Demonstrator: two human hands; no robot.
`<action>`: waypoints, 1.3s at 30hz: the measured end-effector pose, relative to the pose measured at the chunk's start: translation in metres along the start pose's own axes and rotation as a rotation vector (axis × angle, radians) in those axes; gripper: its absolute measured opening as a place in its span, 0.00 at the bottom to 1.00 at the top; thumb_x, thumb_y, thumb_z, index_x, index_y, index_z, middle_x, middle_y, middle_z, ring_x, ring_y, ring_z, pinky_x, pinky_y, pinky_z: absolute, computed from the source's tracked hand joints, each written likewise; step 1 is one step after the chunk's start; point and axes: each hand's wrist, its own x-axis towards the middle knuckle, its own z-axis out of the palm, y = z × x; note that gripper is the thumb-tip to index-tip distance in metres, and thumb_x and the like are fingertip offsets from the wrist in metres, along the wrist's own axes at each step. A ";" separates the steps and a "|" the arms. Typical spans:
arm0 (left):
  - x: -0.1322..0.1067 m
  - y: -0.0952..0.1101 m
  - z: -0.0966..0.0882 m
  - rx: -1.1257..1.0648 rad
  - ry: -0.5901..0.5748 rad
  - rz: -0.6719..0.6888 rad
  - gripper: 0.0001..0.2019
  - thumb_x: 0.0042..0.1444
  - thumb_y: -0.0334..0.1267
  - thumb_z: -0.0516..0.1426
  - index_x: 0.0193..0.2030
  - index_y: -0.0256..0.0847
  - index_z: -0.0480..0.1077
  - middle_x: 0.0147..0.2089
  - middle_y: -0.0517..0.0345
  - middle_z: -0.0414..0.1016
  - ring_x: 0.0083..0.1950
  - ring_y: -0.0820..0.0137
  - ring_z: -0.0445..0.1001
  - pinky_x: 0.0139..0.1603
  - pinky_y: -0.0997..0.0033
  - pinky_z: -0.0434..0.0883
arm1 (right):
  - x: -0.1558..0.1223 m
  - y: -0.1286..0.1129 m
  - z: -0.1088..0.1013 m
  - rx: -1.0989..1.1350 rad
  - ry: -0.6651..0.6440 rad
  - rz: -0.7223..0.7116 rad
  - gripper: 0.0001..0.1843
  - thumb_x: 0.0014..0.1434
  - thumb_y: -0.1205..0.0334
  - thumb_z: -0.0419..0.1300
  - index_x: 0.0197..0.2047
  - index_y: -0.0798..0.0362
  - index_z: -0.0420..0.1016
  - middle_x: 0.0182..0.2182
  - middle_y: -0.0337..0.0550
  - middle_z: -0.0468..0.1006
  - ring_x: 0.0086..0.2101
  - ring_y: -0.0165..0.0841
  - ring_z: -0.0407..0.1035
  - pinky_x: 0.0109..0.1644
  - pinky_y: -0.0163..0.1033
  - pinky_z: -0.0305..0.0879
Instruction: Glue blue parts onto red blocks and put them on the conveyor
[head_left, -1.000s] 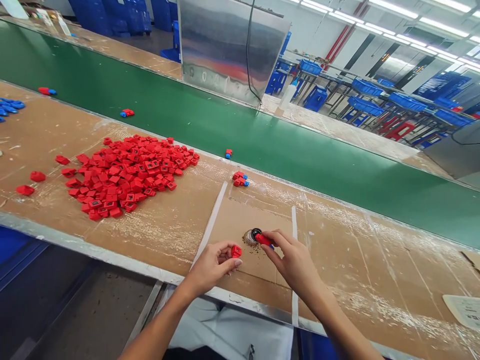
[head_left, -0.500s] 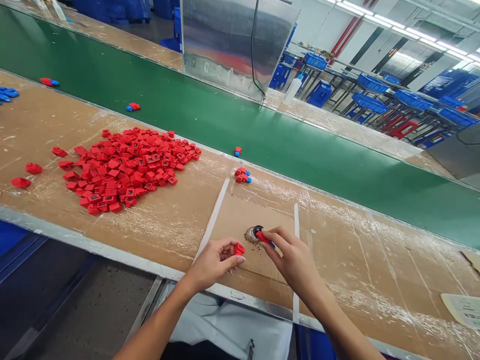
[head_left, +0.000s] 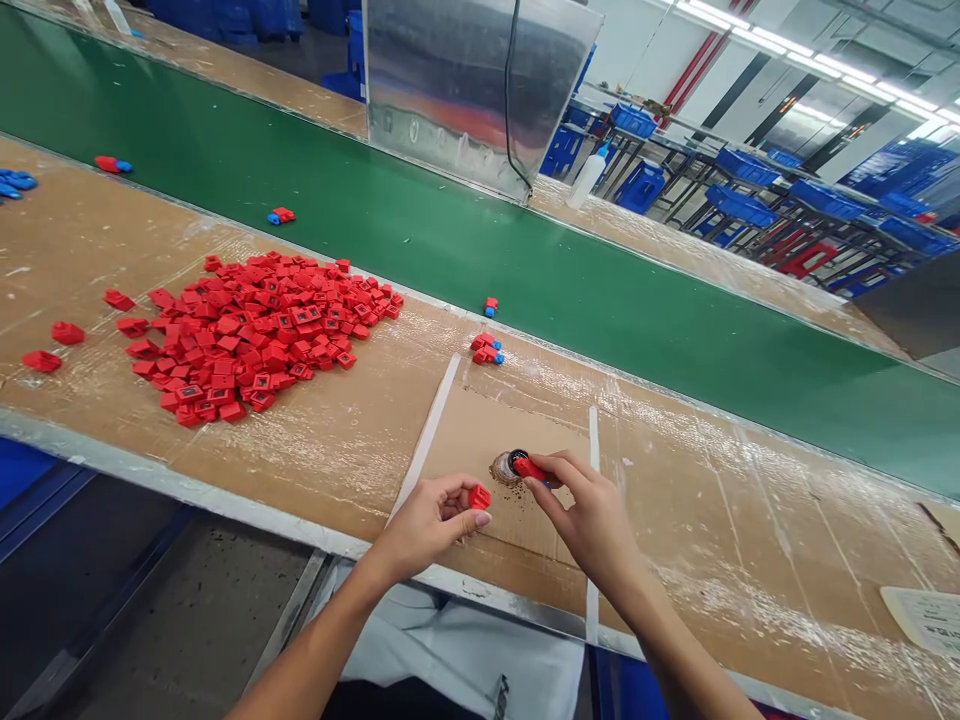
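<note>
My left hand [head_left: 429,527] pinches a small red plastic block [head_left: 479,497] between thumb and fingertips. My right hand [head_left: 589,520] holds a red plastic part with a blue end [head_left: 529,469], its tip pressed on a round black disc [head_left: 517,459]. That disc sits at the edge of a shallow round patch of brown granules [head_left: 504,469], and loose brown specks lie on the cardboard sheet [head_left: 480,440] below it. The two hands are close together, a short gap apart, above this sheet.
A large heap of red plastic parts [head_left: 255,335] lies on the bench to the left. A small cluster of red-and-blue parts [head_left: 487,349] lies near the green conveyor belt [head_left: 480,265]. A metal panel [head_left: 472,90] stands beyond the belt, and a paper sheet [head_left: 926,620] lies at right.
The left hand's red block has shifted slightly right, toward the black disc. The right hand stays on the disc. The whole view has tilted a little.
</note>
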 end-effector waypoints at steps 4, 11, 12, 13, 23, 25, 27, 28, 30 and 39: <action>0.000 0.000 0.001 0.006 0.008 0.009 0.11 0.55 0.40 0.62 0.42 0.38 0.72 0.35 0.59 0.71 0.36 0.72 0.69 0.38 0.76 0.65 | 0.000 0.002 -0.001 0.176 0.016 0.158 0.15 0.65 0.51 0.58 0.45 0.53 0.76 0.38 0.48 0.79 0.34 0.37 0.73 0.40 0.44 0.70; 0.000 0.004 0.001 0.031 0.007 0.028 0.11 0.55 0.39 0.62 0.44 0.37 0.72 0.37 0.58 0.71 0.39 0.71 0.69 0.42 0.73 0.67 | 0.006 0.005 -0.011 0.761 -0.041 0.557 0.24 0.57 0.45 0.66 0.48 0.54 0.76 0.42 0.51 0.80 0.44 0.41 0.74 0.48 0.45 0.71; 0.000 0.005 0.001 0.036 0.005 0.030 0.11 0.55 0.39 0.62 0.43 0.37 0.72 0.37 0.58 0.71 0.39 0.71 0.69 0.42 0.74 0.67 | 0.006 0.006 -0.012 0.823 -0.052 0.578 0.24 0.56 0.45 0.66 0.48 0.54 0.77 0.43 0.50 0.80 0.44 0.40 0.74 0.48 0.43 0.71; 0.000 0.005 0.001 0.040 0.003 0.031 0.11 0.55 0.39 0.62 0.43 0.37 0.72 0.36 0.58 0.71 0.38 0.71 0.69 0.41 0.74 0.67 | 0.007 0.006 -0.014 0.883 -0.064 0.594 0.23 0.55 0.45 0.67 0.47 0.53 0.78 0.43 0.50 0.80 0.43 0.38 0.73 0.47 0.42 0.71; 0.005 0.009 0.010 0.054 -0.012 0.003 0.12 0.54 0.39 0.62 0.44 0.37 0.73 0.34 0.58 0.71 0.36 0.71 0.69 0.37 0.74 0.65 | -0.003 0.006 -0.015 0.941 -0.053 0.595 0.23 0.56 0.44 0.66 0.48 0.52 0.76 0.44 0.50 0.79 0.43 0.39 0.74 0.47 0.44 0.72; 0.005 0.009 0.011 0.061 -0.013 0.009 0.11 0.54 0.39 0.62 0.43 0.38 0.74 0.34 0.59 0.71 0.36 0.70 0.69 0.38 0.73 0.66 | -0.005 0.007 -0.013 0.760 0.001 0.511 0.23 0.58 0.45 0.64 0.49 0.52 0.75 0.44 0.51 0.79 0.43 0.40 0.74 0.47 0.47 0.72; 0.004 0.008 0.011 0.073 -0.015 0.015 0.11 0.54 0.40 0.62 0.42 0.38 0.73 0.33 0.59 0.72 0.36 0.70 0.70 0.38 0.73 0.66 | -0.006 0.006 -0.010 0.508 0.056 0.377 0.19 0.61 0.47 0.62 0.49 0.52 0.75 0.42 0.50 0.79 0.40 0.40 0.74 0.45 0.47 0.72; 0.003 0.008 0.011 0.082 -0.015 0.021 0.11 0.54 0.40 0.62 0.42 0.37 0.73 0.33 0.59 0.72 0.36 0.70 0.70 0.37 0.73 0.66 | -0.006 0.006 -0.009 0.385 0.073 0.301 0.17 0.62 0.49 0.61 0.48 0.52 0.75 0.41 0.49 0.79 0.39 0.39 0.73 0.44 0.46 0.71; 0.002 0.008 0.010 0.095 -0.014 0.031 0.12 0.55 0.41 0.62 0.43 0.37 0.73 0.33 0.58 0.72 0.35 0.70 0.70 0.36 0.74 0.66 | -0.006 0.004 -0.008 0.192 0.079 0.170 0.13 0.65 0.53 0.59 0.47 0.52 0.76 0.39 0.47 0.78 0.36 0.37 0.72 0.42 0.44 0.69; 0.000 0.007 0.008 0.082 -0.016 0.039 0.11 0.55 0.41 0.61 0.43 0.37 0.73 0.34 0.58 0.72 0.36 0.70 0.70 0.37 0.73 0.66 | -0.005 -0.003 -0.005 -0.013 0.021 0.037 0.11 0.68 0.57 0.54 0.48 0.50 0.76 0.36 0.45 0.75 0.35 0.36 0.72 0.38 0.40 0.67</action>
